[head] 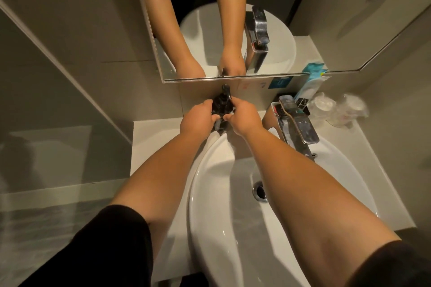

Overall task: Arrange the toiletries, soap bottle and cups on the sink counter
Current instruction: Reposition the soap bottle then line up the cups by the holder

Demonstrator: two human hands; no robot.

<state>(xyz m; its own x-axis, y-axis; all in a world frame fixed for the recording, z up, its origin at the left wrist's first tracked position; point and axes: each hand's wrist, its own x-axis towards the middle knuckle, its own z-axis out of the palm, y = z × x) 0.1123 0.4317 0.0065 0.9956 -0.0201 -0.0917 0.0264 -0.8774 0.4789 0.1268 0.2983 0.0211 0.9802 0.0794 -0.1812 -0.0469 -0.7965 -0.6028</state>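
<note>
While both bare forearms reach over the white sink basin [210, 193], the left hand [197, 121] and right hand [245, 119] close on the black soap bottle [221, 106] from either side, fingers curled around its body so that only its middle and the pump head show between them. The bottle stands upright at the back of the white bench [151, 133], at about 12 o'clock from the basin, just below the mirror [233, 30], which reflects both hands. At about 2 o'clock from the basin rises the chrome faucet [296, 123]. Beyond the faucet, in the far right corner of the bench, two clear plastic cups [335, 109] sit side by side, wrapped in film. Just beside them, a blue-and-white toiletry packet [310, 84] leans against the wall and overlaps the mirror's lower edge. Black sleeves [105, 247] cover both upper arms.
</note>
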